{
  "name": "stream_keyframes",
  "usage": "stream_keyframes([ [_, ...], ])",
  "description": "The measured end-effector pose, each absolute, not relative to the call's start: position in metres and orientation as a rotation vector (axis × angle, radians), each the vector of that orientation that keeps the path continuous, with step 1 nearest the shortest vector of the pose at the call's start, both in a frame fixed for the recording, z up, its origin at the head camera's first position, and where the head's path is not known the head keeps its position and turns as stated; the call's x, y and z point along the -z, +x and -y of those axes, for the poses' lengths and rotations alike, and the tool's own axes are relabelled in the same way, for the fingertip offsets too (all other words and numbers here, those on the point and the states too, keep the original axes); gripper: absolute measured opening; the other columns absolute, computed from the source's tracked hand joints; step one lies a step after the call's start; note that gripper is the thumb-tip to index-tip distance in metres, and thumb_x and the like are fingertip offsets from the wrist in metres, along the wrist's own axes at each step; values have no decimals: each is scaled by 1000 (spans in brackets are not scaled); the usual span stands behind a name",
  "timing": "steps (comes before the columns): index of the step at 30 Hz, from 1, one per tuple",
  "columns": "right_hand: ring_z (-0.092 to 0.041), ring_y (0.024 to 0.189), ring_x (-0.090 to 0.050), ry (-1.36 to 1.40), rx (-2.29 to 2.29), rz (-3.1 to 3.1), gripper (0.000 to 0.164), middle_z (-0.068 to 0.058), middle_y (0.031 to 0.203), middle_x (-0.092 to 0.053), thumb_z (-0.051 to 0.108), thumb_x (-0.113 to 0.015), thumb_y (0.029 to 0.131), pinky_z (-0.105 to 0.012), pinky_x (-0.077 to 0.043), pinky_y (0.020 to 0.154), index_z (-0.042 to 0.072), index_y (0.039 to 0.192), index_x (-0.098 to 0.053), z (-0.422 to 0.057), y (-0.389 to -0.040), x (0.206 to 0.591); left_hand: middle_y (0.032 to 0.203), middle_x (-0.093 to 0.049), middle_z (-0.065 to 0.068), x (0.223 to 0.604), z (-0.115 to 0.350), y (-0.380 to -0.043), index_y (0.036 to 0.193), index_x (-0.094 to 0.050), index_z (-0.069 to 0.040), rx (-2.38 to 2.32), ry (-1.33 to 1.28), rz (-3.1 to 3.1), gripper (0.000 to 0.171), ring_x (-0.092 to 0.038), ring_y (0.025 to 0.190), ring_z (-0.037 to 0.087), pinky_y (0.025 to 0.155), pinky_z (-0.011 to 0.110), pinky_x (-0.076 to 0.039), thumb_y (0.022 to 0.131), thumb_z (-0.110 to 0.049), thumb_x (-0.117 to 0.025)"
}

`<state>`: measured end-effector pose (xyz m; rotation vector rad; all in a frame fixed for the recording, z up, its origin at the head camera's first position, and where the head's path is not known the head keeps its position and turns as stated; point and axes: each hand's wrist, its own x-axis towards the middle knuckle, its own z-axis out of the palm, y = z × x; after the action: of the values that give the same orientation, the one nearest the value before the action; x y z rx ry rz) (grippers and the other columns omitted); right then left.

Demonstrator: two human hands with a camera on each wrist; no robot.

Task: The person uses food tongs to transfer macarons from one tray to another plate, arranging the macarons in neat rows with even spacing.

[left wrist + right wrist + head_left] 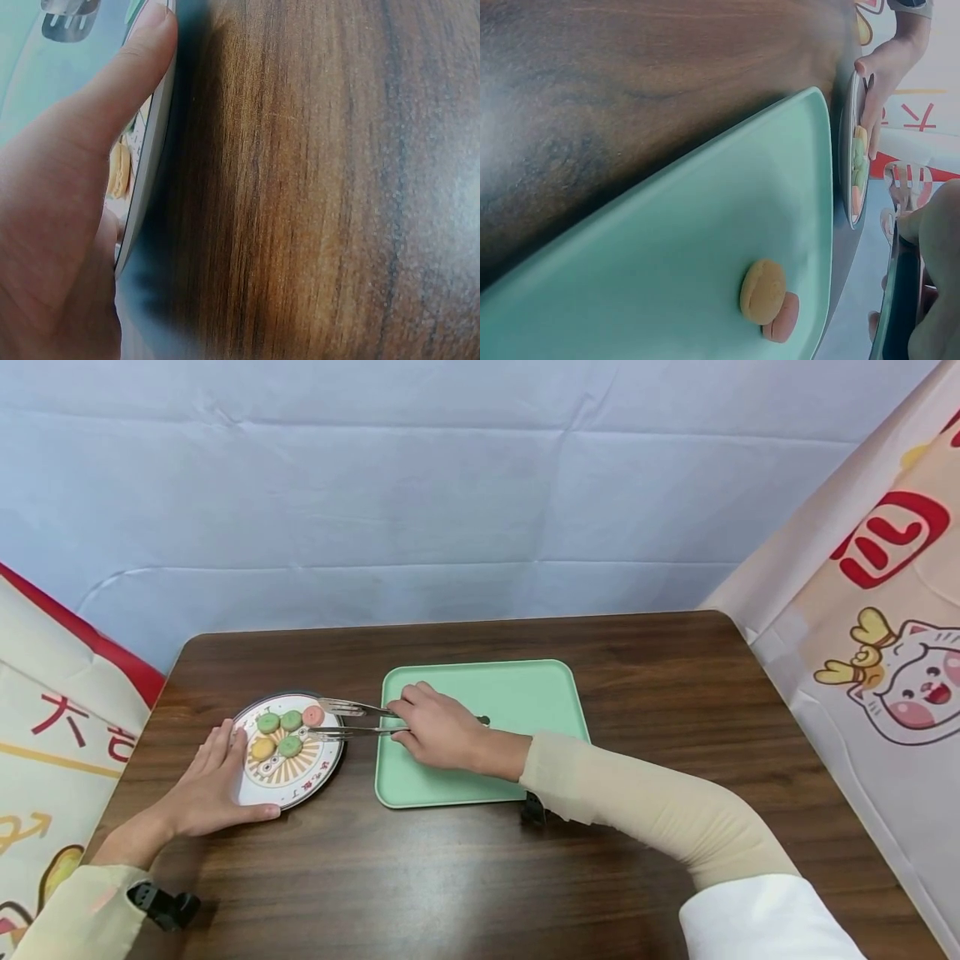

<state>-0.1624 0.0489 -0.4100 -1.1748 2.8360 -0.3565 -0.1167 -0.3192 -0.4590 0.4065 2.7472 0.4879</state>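
Observation:
My left hand point(213, 781) holds a round patterned plate point(258, 789) by its rim, thumb at the near edge and fingers along the left side. On the plate lie three green macarons point(289, 746), a yellow macaron point(262, 748) and a pink macaron point(312, 716). Metal food tongs point(360, 732) are gripped in my right hand point(442, 731), above a green tray point(480, 789). Their slotted ends stand apart over the plate's right side, near the pink macaron. In the right wrist view, a yellow macaron point(763, 291) and a pink macaron point(782, 319) touch each other on the tray.
A brown wooden table point(450, 877) carries plate and tray, with a gap between them. Behind it hangs a pale cloth point(420, 510). Printed sheets with red characters and cartoons point(900, 685) stand at both sides.

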Motion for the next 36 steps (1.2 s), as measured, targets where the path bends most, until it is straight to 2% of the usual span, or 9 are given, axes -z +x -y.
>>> stream_keyframes([
  [28,-19,99,-50,-1177,447,-2835,39,-5,111,-59,26,-61,104,-28,-48,80,4,135,-62,-81,-158,416,163,17,34,462,322,-115,156,4,14,-483,400,-2754,137,14,151,50,121,63,3,78,-65,-77],
  [36,-20,98,-51,-1180,505,-2835,35,-4,106,-58,23,-61,103,-28,-49,79,4,132,-63,-92,-156,418,163,17,33,462,321,-116,156,4,13,-486,398,-2754,138,15,150,50,120,64,2,77,-66,-77],
])
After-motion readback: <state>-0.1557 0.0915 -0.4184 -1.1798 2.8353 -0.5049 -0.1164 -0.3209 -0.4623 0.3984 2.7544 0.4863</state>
